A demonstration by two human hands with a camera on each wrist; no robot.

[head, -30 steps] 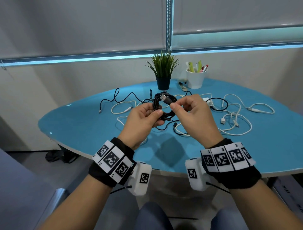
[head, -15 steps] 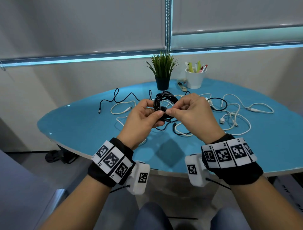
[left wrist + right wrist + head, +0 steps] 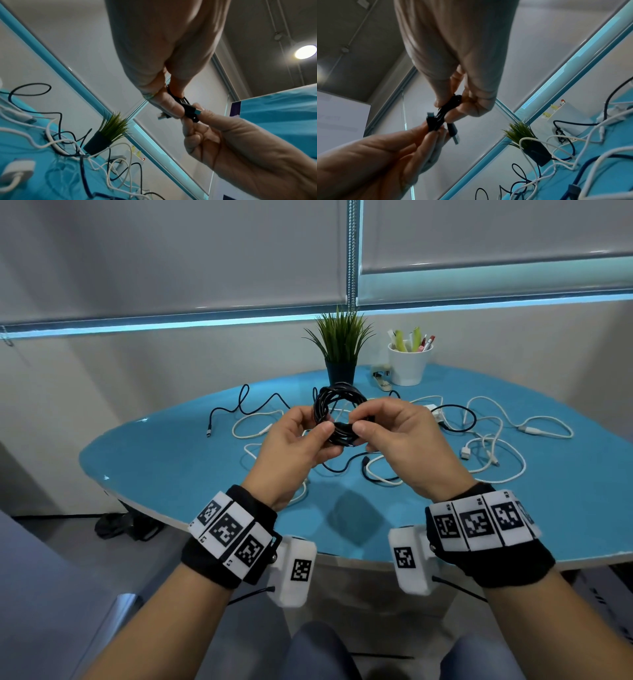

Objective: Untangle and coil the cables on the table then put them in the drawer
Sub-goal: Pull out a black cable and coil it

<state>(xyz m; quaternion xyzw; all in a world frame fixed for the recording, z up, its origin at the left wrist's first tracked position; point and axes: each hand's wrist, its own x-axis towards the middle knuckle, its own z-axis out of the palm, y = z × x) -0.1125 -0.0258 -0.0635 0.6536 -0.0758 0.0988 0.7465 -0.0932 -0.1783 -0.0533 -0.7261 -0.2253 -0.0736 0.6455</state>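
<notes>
A black cable wound into a small coil (image 3: 337, 402) hangs above the blue table (image 3: 164, 460), held between both hands. My left hand (image 3: 320, 426) pinches the coil's lower left side with thumb and fingers. My right hand (image 3: 361, 422) pinches the bundle's lower right, where the cable's end wraps across the loops. In the left wrist view the black plug (image 3: 190, 109) lies between the two hands' fingertips. The right wrist view shows the bundle (image 3: 443, 112) and a second plug (image 3: 453, 134) sticking out below it. No drawer is in view.
Loose white cables (image 3: 493, 453) and a black cable (image 3: 239, 405) lie tangled across the table behind and under my hands. A potted plant (image 3: 340, 350), a white cup of pens (image 3: 409, 364) and a stapler (image 3: 382, 376) stand at the far edge.
My right hand has carried the plug end from the top of the coil down across its lower part. Both hands have closed in on the bundle.
</notes>
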